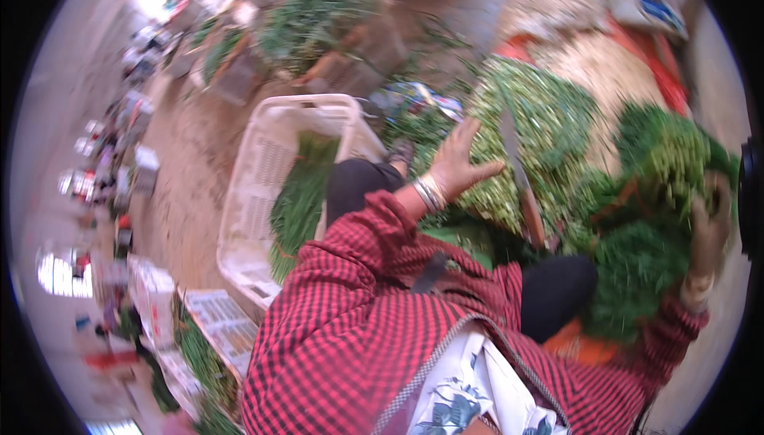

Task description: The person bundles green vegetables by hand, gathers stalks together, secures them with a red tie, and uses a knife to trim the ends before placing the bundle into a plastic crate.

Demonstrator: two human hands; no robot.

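Observation:
My left hand (458,163) is empty, its fingers spread and thumb apart, over the near side of a heap of green-stalked vegetables (549,118). Pale cut ends show along this heap. On it lies a long knife (513,142), its brown handle towards me. At the far right my right hand (710,220) is blurred, fingers curved beside the pale ends of a green bundle (680,157). Whether it grips the bundle is unclear. Below that bundle lie more fine green stalks (641,280). Bracelets circle both wrists.
By my left knee stands a white plastic crate (248,214) holding tied green stalks (307,196). Another crate of greens (322,23) is farther off. Sacking (621,71) and orange sheeting (668,71) lie at the upper right, near a wall (710,77). More crates (221,327) line the left.

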